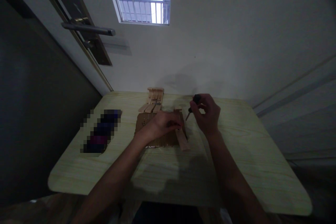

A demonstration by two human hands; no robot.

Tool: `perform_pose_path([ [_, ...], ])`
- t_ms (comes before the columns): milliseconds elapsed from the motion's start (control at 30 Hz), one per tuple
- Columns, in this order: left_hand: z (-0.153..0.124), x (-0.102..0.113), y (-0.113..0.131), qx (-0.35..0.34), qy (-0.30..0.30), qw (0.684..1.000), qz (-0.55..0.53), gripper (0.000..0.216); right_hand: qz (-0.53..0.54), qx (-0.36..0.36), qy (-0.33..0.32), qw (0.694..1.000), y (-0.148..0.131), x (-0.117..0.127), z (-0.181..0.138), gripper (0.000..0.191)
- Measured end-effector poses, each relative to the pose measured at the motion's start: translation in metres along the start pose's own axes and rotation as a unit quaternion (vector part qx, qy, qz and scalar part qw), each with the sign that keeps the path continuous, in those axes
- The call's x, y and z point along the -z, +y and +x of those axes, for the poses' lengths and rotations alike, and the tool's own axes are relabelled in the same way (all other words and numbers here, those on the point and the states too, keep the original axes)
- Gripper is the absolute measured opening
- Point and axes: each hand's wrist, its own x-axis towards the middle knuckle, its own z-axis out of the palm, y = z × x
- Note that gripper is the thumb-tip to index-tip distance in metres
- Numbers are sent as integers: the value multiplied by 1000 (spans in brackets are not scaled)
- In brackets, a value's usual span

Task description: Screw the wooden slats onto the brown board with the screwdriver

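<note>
My right hand [208, 112] grips a screwdriver [195, 102] by its black handle. The metal shaft points down and to the left, its tip apart from the wood. My left hand [168, 122] has its fingers pinched together over a flat wooden strip [183, 140]. Whatever sits between those fingertips is hidden or too small to name. Under the left hand and the strip lies a piece of brown cardboard [154, 143] with small dark bits on it. Just behind it rest several wooden pieces [155, 99], with small dark metal parts on top.
All of this lies on a pale wood-grain table [244, 154] with rounded front corners. A blurred-out dark flat object [102, 131] lies at the left. Against the table's back edge stands a white door [210, 42] with a metal handle [89, 28] and a small window [144, 0].
</note>
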Motion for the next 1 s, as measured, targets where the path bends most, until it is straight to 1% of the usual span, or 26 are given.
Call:
perform_pose_path([
  [200, 1, 3, 1, -27, -13, 999, 46, 7, -19, 2, -1, 1000, -1, 0, 1, 13],
  [300, 1, 2, 0, -52, -24, 998, 35, 6, -16, 9, 0, 1000, -1, 0, 1, 12],
  [367, 1, 0, -1, -56, -34, 998, 24, 6, -14, 11, 3, 1000, 0, -1, 0, 11],
  [433, 1, -1, -3, -41, -35, 998, 17, 5, -8, 6, 5, 1000, 1, -1, 0, 11],
  [533, -1, -1, -4, -1, -31, 1000, -1, 5, 38, -7, -4, 999, -1, 3, 1, 13],
  [600, -2, 0, -3, 28, -31, 999, -15, 8, 77, -13, -21, 997, -4, 8, 3, 22],
  [633, -2, 0, -3, 39, -27, 999, -17, 11, 88, -17, -27, 996, -7, 12, 3, 29],
  [667, -2, 0, -3, 48, -21, 998, -15, 15, 96, -21, -46, 994, -9, 14, 4, 33],
  [733, -2, 1, -2, 58, -13, 998, -8, 23, 101, -16, -84, 991, -13, 18, 4, 30],
  [800, -2, 1, -1, 62, -11, 998, -6, 27, 94, 7, -108, 990, -16, 19, 4, 28],
  [900, -1, 1, 0, 65, -21, 998, -12, 28, 86, 44, -118, 988, -19, 15, 2, 25],
  [1000, -1, 0, 0, 59, -25, 998, -16, 37, 48, 70, -135, 987, -22, 13, 1, 18],
])
